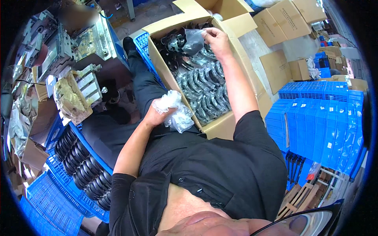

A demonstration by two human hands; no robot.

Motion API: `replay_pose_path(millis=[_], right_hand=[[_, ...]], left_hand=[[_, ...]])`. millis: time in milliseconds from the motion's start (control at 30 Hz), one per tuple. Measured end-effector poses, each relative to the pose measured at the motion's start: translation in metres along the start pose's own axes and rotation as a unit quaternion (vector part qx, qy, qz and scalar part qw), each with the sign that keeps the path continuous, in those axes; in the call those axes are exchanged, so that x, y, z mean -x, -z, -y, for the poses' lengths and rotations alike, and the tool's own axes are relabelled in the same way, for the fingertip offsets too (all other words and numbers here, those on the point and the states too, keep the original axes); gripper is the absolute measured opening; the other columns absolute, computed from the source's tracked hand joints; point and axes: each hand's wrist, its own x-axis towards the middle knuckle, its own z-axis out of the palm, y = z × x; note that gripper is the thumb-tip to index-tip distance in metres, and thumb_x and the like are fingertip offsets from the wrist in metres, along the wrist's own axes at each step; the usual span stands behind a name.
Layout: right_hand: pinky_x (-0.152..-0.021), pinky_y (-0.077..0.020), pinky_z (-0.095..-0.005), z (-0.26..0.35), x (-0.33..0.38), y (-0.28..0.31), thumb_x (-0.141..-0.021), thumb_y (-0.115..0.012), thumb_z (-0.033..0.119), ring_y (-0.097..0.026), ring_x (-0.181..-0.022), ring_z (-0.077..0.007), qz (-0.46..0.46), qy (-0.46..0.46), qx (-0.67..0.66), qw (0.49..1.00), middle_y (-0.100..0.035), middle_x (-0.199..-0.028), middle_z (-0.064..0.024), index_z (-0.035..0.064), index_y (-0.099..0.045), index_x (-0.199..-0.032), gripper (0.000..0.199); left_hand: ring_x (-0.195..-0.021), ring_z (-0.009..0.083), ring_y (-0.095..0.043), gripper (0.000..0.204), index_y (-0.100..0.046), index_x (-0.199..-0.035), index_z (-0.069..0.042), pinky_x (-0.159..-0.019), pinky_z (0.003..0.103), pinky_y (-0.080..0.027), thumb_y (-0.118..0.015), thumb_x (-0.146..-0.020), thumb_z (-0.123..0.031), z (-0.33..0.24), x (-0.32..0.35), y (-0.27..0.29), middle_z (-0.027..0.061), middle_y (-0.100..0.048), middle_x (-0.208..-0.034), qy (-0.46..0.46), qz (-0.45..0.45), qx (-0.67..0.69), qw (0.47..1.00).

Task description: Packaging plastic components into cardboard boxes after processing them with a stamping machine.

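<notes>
My right hand [219, 42] reaches over the open cardboard box [246, 65] and pinches the edge of a clear plastic bag [195, 40]. Dark shapes show through or beside this bag, but I cannot tell whether one is inside it. Rows of curved black parts in clear wrapping [206, 84] fill much of the box, and loose-looking black parts [174, 42] lie toward its far left corner. Close to my lap, my left hand [156, 114] is closed round a crumpled bunch of clear plastic bags [176, 111]. The bunch hides some of its fingers.
At my left, a blue crate [94, 151] holds stacked curved black parts [80, 165]. A machine with metal blocks [80, 88] stands beyond it. Stacked blue crates [315, 122] rise at the right, near a wooden pallet [301, 200]. Flattened cardboard [281, 23] lies at the far right.
</notes>
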Motion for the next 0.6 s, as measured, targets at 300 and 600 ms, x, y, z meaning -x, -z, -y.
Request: replay_pose_path(millis=[300, 600], right_hand=[[-0.079, -0.0576, -0.0284, 0.053, 0.064, 0.008, -0.098, -0.074, 0.005, -0.07, -0.084, -0.0128, -0.057, 0.09, -0.01, 0.994, -0.074, -0.093, -0.0051, 0.0, -0.072, -0.1, 0.005], [-0.089, -0.0536, -0.0284, 0.032, 0.13, -0.041, -0.096, -0.076, 0.007, -0.065, -0.097, -0.0083, 0.372, -0.105, -0.081, 0.919, -0.074, -0.105, -0.0003, 0.0005, -0.073, -0.115, 0.02]], left_hand=[[-0.099, 0.0228, -0.073, 0.033, -0.071, -0.116, -0.002, -0.091, 0.036, -0.056, -0.082, -0.086, -0.008, -0.042, -0.028, 0.023, 0.0105, -0.076, -0.109, -0.013, -0.072, -0.025, 0.997], [-0.105, 0.0255, -0.072, 0.037, -0.071, -0.124, -0.002, -0.096, 0.038, -0.055, -0.081, -0.089, -0.01, -0.044, -0.044, 0.009, 0.0124, -0.075, -0.116, 0.063, -0.086, 0.034, 0.994]])
